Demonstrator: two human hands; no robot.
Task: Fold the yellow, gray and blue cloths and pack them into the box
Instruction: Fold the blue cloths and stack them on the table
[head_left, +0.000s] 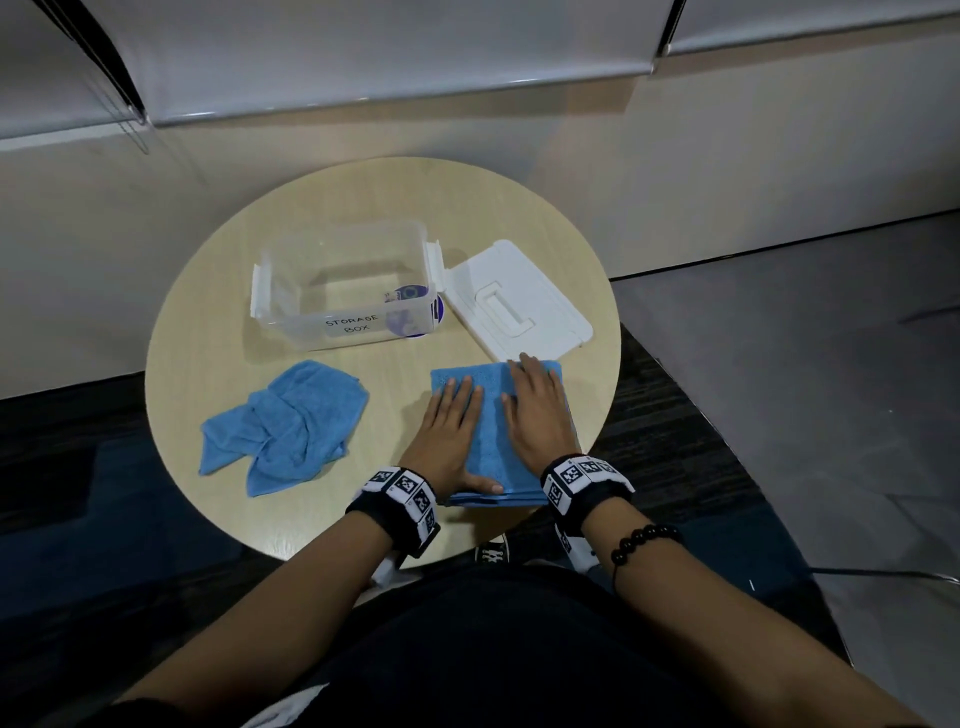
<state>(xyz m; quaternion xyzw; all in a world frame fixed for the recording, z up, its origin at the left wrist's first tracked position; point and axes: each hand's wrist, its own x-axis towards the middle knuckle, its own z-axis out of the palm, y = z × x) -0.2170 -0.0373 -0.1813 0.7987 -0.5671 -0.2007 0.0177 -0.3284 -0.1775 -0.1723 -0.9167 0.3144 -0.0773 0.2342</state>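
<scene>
Both flat, open hands, left hand (451, 435) and right hand (540, 410), press the folded blue cloth (491, 434); they should smooth it outward, keeping edges lined up.

Both hands flat, palms down, fingers extended: L hand (451, 435), R hand (540, 410), side by side.

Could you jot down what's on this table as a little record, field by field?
surface: round wooden table
box: clear storage box, open, no cloth inside, labelled STORAGE BOX
lid: white lid, off, lying to the right of the box
folded cloth: blue folded cloth, flat near the table's front edge
crumpled cloth: blue crumpled cloth, unfolded, to the left
left hand: left hand pressing flat on the folded cloth
right hand: right hand pressing flat on the same cloth
yellow and gray cloths: not in view
</scene>
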